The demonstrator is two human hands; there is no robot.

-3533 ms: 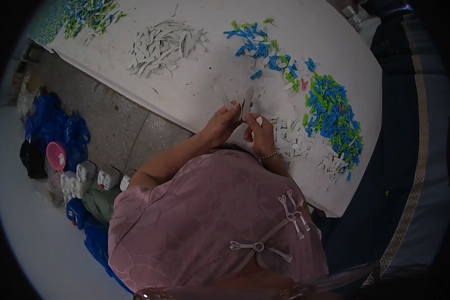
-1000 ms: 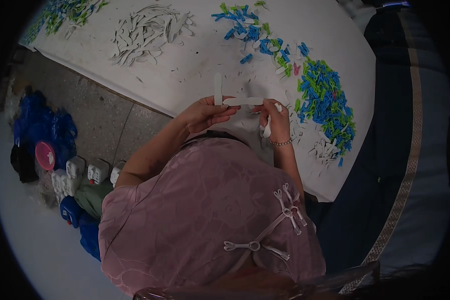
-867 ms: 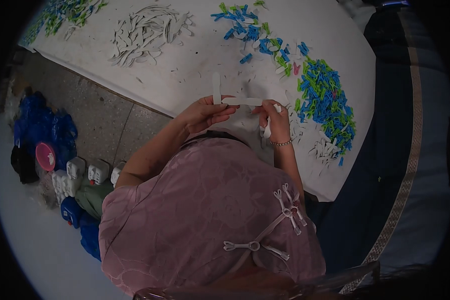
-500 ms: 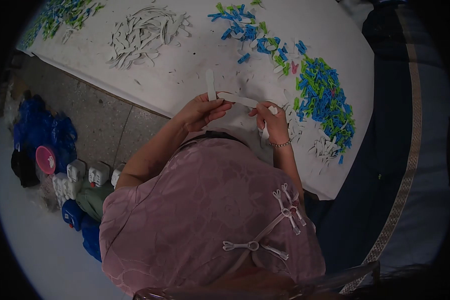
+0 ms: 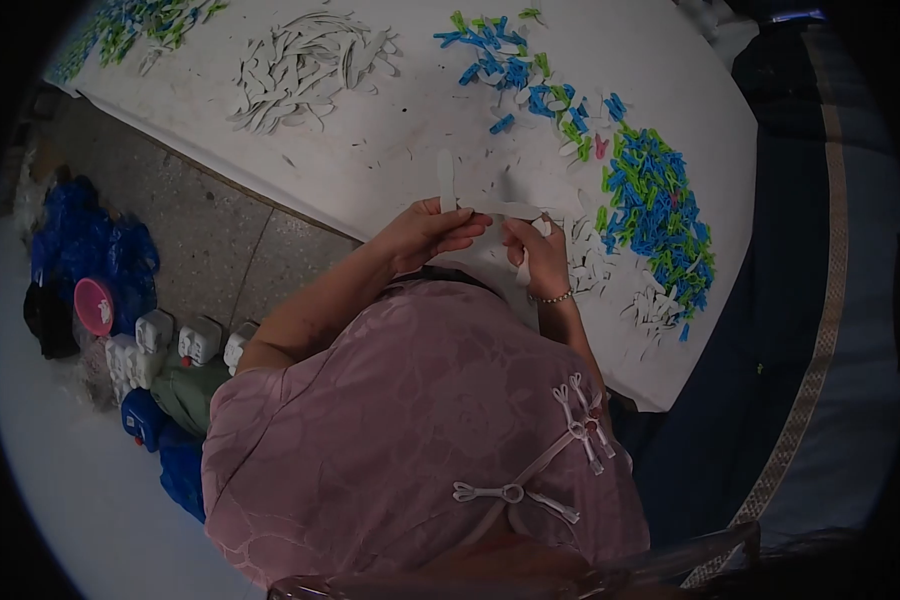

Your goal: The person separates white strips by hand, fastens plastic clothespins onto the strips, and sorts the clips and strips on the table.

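Note:
My left hand (image 5: pixel 431 234) is closed at the thumb and fingertips on a flat white strip (image 5: pixel 447 178) that stands up, pointing away from me. A second white strip (image 5: pixel 510 210) runs crosswise between my two hands, its left end at my left fingertips. My right hand (image 5: pixel 539 258) is closed, with more white strip pieces (image 5: pixel 523 272) showing between its fingers and below them. How many pieces it holds is hidden by the fingers. Both hands are above the near edge of the white table (image 5: pixel 370 160).
A heap of white strips (image 5: pixel 315 72) lies at the far left of the table. Blue and green clothespins (image 5: pixel 660 200) are piled at the right, with loose white pieces (image 5: pixel 655 308) nearby. On the floor at left stand white jugs (image 5: pixel 200 340) and a pink bowl (image 5: pixel 94 306).
The view has shifted slightly, so the table appears a little further right. My hands have come closer together, the right one moving toward the left along the crosswise strip.

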